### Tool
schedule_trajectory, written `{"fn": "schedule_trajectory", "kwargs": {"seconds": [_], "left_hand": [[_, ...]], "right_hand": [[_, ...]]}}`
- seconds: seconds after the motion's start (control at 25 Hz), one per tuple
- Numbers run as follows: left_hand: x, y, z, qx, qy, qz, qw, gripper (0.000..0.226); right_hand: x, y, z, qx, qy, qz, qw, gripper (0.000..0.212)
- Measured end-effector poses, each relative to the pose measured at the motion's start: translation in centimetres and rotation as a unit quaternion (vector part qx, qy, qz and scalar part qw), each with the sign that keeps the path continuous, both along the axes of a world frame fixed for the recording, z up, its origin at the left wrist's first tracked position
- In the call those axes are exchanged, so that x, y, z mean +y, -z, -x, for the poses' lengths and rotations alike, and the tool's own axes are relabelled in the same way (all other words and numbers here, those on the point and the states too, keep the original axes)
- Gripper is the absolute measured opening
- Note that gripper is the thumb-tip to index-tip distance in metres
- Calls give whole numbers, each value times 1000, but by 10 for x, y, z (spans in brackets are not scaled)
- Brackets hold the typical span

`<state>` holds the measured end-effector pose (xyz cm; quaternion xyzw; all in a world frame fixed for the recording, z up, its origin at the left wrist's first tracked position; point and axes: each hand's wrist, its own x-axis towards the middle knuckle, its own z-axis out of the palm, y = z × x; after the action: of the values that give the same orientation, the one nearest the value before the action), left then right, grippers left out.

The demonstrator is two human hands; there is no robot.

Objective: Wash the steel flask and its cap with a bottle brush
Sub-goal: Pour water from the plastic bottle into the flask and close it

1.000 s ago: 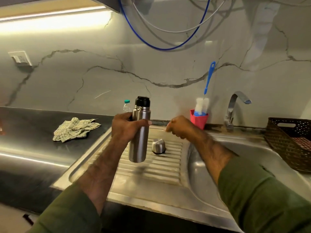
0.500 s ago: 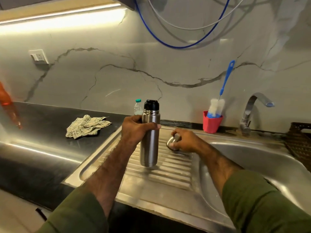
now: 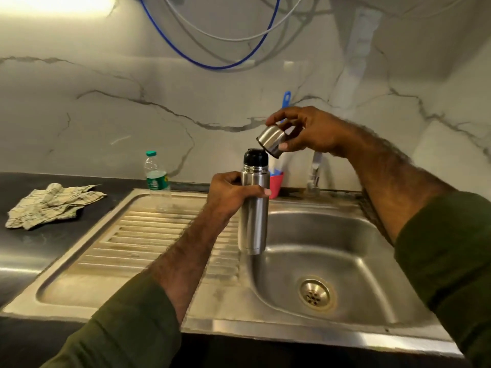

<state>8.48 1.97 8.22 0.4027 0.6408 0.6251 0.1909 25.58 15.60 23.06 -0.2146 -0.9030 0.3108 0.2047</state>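
Observation:
My left hand (image 3: 233, 193) grips the steel flask (image 3: 253, 224) upright by its upper body, above the left edge of the sink basin (image 3: 353, 251). A black stopper (image 3: 255, 156) sits in the flask's mouth. My right hand (image 3: 305, 131) holds the steel cap (image 3: 271, 140) tilted, its open end down, just above and right of the stopper. The bottle brush stands in a red cup (image 3: 276, 183) behind the flask; only its blue handle tip (image 3: 286, 99) and a bit of the head show.
A ribbed draining board (image 3: 148, 240) lies left of the basin, with a small plastic water bottle (image 3: 155, 176) at its back edge. A checked cloth (image 3: 50, 205) lies on the dark counter at left. The tap (image 3: 314, 171) is behind my right wrist. Cables hang overhead.
My right hand picked the cap up off the draining board and raised it above the flask's mouth. My left hand carried the flask right, over the basin's edge. The view shifted right.

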Motion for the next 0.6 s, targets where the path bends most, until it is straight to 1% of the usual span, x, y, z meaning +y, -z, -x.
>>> {"fn": "schedule_trajectory", "kwargs": {"seconds": [0.08,0.16,0.28,0.32,0.36,0.44,0.48,0.52,0.6], "left_hand": [[8,1,-11,6,22,6,1000,45],[12,1,-22,17,35,13,999,44],[11,1,-35,28,43,19,998,42],[10,1,-37,29,45,18,998,43],[8,1,-36,29,43,17,999,44],[4,2,-31,21,35,14,999,52],[2,2,-28,15,25,11,1000,58],[-1,2,-24,10,14,8,1000,62],[-2,1,-16,8,-7,6,1000,64]], "right_hand": [[-3,-10,-7,-64,-6,-47,997,61],[-6,-18,-10,-115,-9,-78,990,62],[-11,-28,-15,-153,-13,-94,984,63],[-10,-30,-19,-145,-11,-95,985,63],[-9,-30,-23,-117,-1,-93,989,62],[-6,-24,-29,-16,52,-86,995,59],[-6,-16,-30,11,81,-100,992,58],[-6,-7,-29,-10,98,-125,987,60],[-6,13,-24,-137,107,-164,971,63]]}}
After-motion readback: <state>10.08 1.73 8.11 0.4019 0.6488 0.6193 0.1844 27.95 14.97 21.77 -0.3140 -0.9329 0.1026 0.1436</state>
